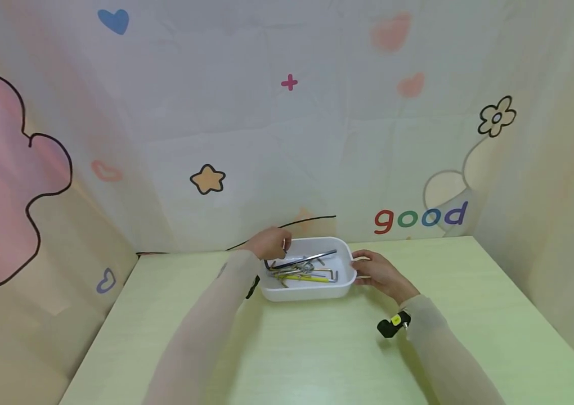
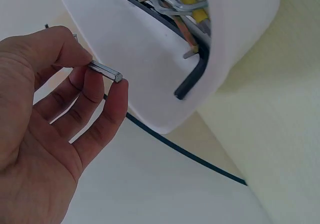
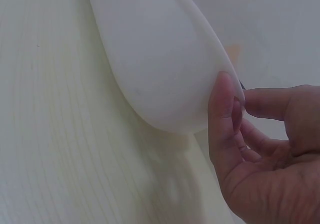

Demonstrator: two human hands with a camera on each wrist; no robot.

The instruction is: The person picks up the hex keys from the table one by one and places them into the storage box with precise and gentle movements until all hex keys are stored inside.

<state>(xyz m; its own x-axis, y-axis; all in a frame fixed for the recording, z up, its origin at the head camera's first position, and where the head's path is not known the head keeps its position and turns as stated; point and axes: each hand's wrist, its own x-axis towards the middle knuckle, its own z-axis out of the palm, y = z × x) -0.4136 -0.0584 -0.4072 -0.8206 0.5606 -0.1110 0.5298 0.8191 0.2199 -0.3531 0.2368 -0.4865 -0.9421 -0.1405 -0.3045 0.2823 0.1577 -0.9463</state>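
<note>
A white plastic tray stands near the back of the table, with several L-shaped hex keys lying in a pile inside it. Among them are a long dark hex key along one side and one with a yellow sleeve. At the tray's left end my left hand pinches a small silver hex key between thumb and fingers, over the rim. Most of that key is hidden behind the fingers. My right hand grips the tray's right end, thumb and fingers pinching its rim.
The pale wood-grain table extends toward me and to both sides. Behind the tray hangs a printed cloth backdrop, close to the table's back edge. Similar cloth rises at left and right. A black wrist device sits on my right wrist.
</note>
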